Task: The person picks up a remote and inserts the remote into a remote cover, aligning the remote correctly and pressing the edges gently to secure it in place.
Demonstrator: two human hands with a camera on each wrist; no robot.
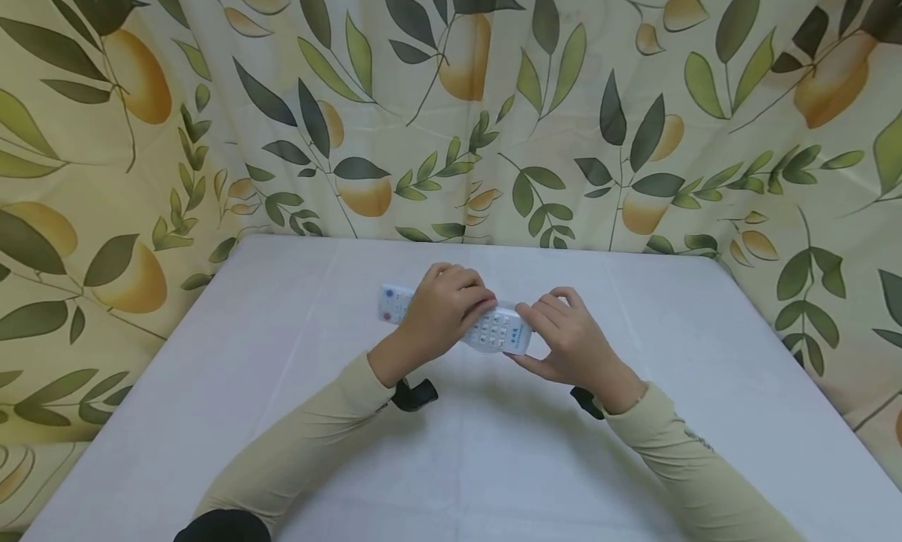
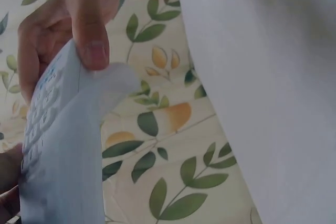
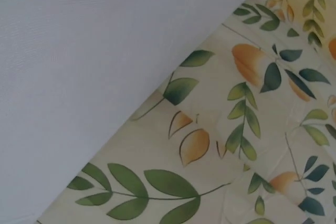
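Fabric printed with green leaves and orange fruit, a curtain [image 1: 451,111], is hung behind and along both sides of the counter [image 1: 705,385], which is covered in plain white cloth; nothing else is seen lying on that cloth, and nothing stands between the camera and the hands. Two beige sleeves [image 1: 296,448] are stretched in from the near edge, the forearms converging toward the middle of the counter, and a small black wrist camera [image 1: 414,395] is strapped under each wrist. The left hand [image 1: 440,311] is laid over the middle of a white remote control [image 1: 493,332], its fingers curled across the top face, and in the left wrist view a thumb is seen pressed against the remote's edge beside the rows of keys. The right hand [image 1: 571,338] is closed on the remote's right end, fingers bent over the top and thumb tucked below. The remote is held lengthwise between the two hands, its left end with red and blue buttons left uncovered beyond the left hand, just above the counter surface. In the right wrist view only counter cloth and curtain are shown.
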